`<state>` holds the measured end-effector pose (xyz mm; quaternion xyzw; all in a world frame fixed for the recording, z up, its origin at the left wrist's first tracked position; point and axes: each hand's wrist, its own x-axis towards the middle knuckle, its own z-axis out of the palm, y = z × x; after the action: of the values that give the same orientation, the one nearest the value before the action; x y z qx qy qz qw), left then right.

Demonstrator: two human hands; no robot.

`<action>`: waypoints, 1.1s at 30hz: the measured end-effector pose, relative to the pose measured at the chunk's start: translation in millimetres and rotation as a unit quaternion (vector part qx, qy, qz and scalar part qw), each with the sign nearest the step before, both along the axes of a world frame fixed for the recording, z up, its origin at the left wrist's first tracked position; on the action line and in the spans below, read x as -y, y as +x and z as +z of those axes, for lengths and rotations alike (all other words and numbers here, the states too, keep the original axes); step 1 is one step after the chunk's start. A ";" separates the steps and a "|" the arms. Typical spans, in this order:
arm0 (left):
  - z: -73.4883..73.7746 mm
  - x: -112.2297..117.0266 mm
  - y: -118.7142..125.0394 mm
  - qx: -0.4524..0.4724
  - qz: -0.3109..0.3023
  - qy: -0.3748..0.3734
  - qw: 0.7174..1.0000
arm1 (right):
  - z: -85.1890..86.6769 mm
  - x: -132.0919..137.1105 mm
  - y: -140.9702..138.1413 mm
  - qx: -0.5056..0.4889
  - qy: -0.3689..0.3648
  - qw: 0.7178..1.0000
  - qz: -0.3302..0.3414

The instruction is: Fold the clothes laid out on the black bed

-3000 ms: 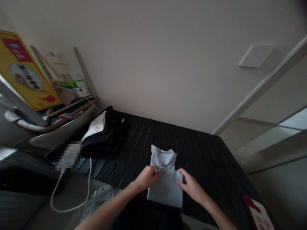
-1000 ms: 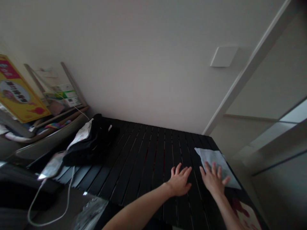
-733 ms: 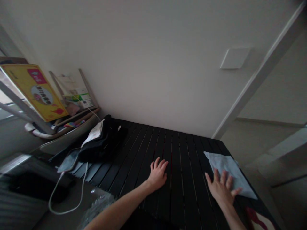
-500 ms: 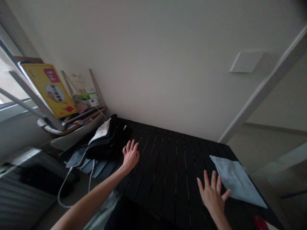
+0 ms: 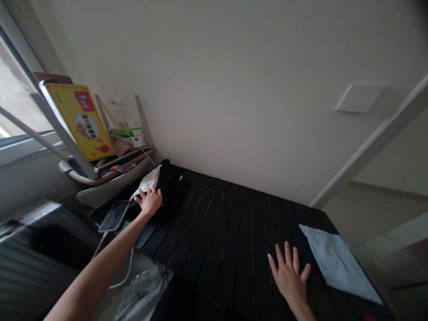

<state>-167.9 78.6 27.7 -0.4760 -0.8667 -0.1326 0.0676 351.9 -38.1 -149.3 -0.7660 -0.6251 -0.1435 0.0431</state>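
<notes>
My left hand (image 5: 149,201) reaches far to the left and rests on a small pile of clothes (image 5: 163,191), black cloth with a white patterned piece (image 5: 147,182) on top; its fingers curl onto the white piece. My right hand (image 5: 289,275) lies flat with fingers spread on the black slatted table (image 5: 227,223), holding nothing. A folded grey garment (image 5: 337,263) lies flat at the table's right edge, just right of my right hand and not touched by it.
A phone (image 5: 114,216) on a white cable (image 5: 123,276) lies left of the pile. Behind it a chair holds a yellow box (image 5: 82,120) and smaller boxes. A white wall stands behind the table; crumpled plastic (image 5: 140,294) lies near the front left.
The folded grey garment went from the table's middle to its right edge and was let go. My left hand has swept left across the table onto the clothes pile. The view turned left.
</notes>
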 end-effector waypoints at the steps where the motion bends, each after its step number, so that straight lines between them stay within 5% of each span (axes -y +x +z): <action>1: -0.9 -1.1 -2.1 0.011 -0.006 -0.005 1.000 | -1.1 -0.3 0.5 0.002 -0.003 1.000 -0.002; 10: 11.1 -22.9 -26.3 0.061 -0.045 -0.036 0.996 | -2.4 -0.5 2.5 -0.010 -0.023 1.000 -0.001; 16: 34.7 -19.0 -15.1 0.063 -0.072 0.015 0.995 | -2.9 0.4 1.9 -0.026 -0.016 1.000 -0.001; 21: 68.0 4.5 27.0 0.013 -0.243 0.207 0.947 | -5.9 -0.8 4.7 -0.028 -0.021 0.999 0.002; 28: 114.4 36.9 117.6 0.038 -0.418 0.273 0.866 | -1.7 0.1 2.6 -0.023 -0.016 1.000 -0.004; 33: 123.1 39.1 155.5 0.068 -0.456 0.269 0.846 | 4.1 3.4 -1.8 -0.036 0.029 0.999 0.000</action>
<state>-12.4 39.6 150.8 -0.7702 -0.4854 -0.4085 0.0654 350.1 -41.5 -145.1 -0.7689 -0.6189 -0.1342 0.0879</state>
